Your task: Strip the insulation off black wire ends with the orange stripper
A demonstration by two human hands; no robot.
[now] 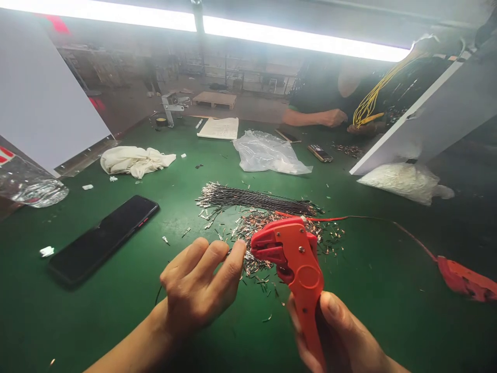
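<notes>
Head view, and the right hand (341,336) is clenched around the handle of the red wire stripper (295,259), holding it up over the green worktop (368,290) with its head pointing left. The left hand (198,285) comes in from the other side, its fingers bunched and its fingertips (237,253) almost against the stripper's mouth. Whether a thin wire is pinched between them, I cannot tell; the tips hide it.

That closeness is the big risk. Squeeze the handle with a fingertip this near and skin could get nipped instead of insulation. If a wire is in there and sits crooked, the blades could bite the strands or cut it short.

Just beyond the tool lies the pile of offcuts (272,230), and behind it the bundle of black wires (256,199). A careless sweep of either wrist could scatter the scraps or shove loose pieces back among the good wires.

A red cord (388,224) runs off to the right toward a second red tool (466,280); a snag on that could drag it across the worktop.

The phone (103,238) lies well to the left, but sharp scraps are scattered near it and could scratch it. A co-worker's hand (334,118) works at the far edge, well apart.
</notes>
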